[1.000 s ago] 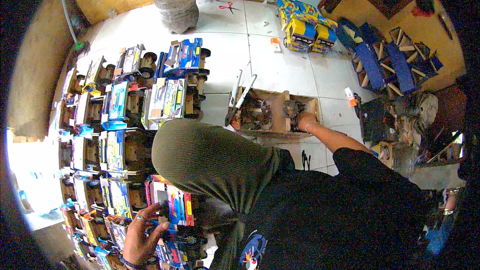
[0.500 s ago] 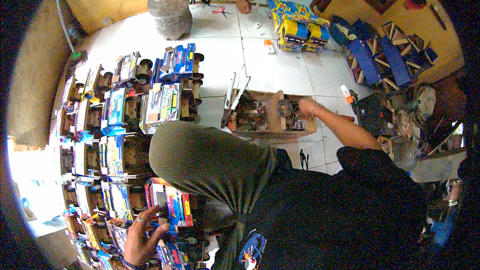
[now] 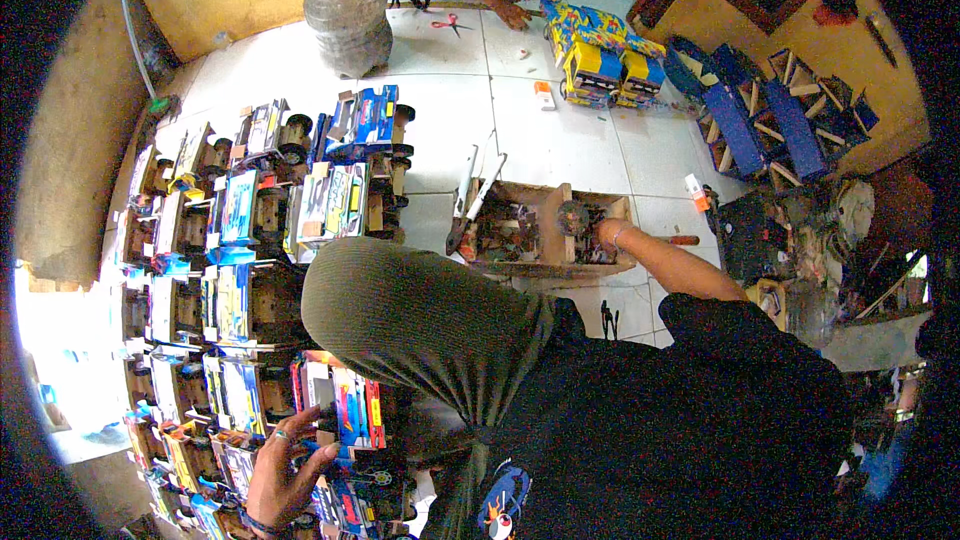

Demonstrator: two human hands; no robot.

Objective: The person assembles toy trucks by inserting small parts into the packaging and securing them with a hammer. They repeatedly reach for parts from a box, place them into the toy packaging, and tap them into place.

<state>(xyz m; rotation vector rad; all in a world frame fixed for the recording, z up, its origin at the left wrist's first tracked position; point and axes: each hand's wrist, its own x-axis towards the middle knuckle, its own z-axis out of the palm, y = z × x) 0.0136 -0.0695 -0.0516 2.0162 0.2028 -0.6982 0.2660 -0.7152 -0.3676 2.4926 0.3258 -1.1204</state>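
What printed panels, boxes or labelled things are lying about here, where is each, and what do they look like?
Toy trucks: rows on the floor at left, boxy, printed panels in blue, yellow, white.
Truck under the left hand: red, blue and yellow printed side.
Yellow-and-blue trucks: far side of the floor, beside another person's hand.
Wooden box: centre, open, plain brown; the right hand reaches in.
Small orange-and-white packet: right of the box.

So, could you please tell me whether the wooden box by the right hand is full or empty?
Not empty: the wooden box is open-topped, dark parts fill its compartments, and the right hand reaches inside.
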